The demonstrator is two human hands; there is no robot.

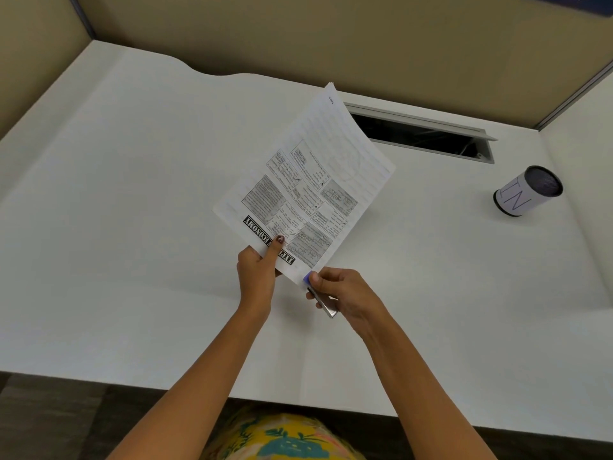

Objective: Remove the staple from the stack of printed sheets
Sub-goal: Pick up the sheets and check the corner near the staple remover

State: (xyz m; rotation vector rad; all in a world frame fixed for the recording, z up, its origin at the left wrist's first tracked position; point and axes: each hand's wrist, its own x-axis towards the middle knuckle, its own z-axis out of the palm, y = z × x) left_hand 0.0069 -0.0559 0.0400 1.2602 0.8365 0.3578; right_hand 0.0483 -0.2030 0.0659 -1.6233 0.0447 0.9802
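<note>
A stack of printed sheets (308, 180) is held up above the white desk (132, 194), tilted with its printed headline end toward me. My left hand (257, 277) grips the near left edge, thumb pressed on the black headline. My right hand (341, 293) grips a small tool (320, 295) with a purple tip and a metal body, its tip against the near corner of the stack. The staple itself is hidden under the tool tip.
A mesh pen cup (527, 190) wrapped in white paper stands at the right of the desk. An open cable slot (428, 137) lies in the desk behind the sheets. Beige partition walls (298, 38) enclose the back and sides.
</note>
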